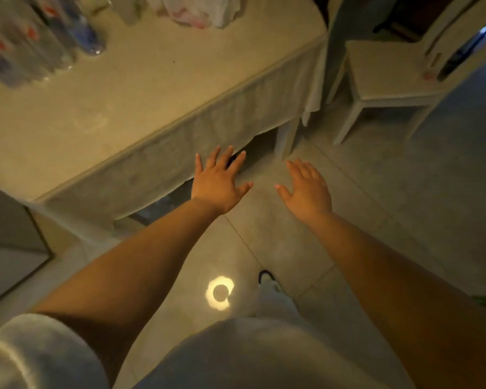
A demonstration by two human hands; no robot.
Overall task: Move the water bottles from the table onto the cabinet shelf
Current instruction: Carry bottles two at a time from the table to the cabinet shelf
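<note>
While the water bottles (31, 43) are standing blurred at the table's (129, 88) far left, well apart, left hand (220, 183) and right hand (309, 189) are hovering over the floor (376, 192), fingers spread, holding nothing; a stool (387, 77) is standing beyond the table corner

Both arms outstretched over tiled floor (376, 192): left hand (220, 182) and right hand (306, 189) spread flat, holding nothing, beside cloth-covered table (152, 88) bearing blurred water bottles (31, 43).
</note>
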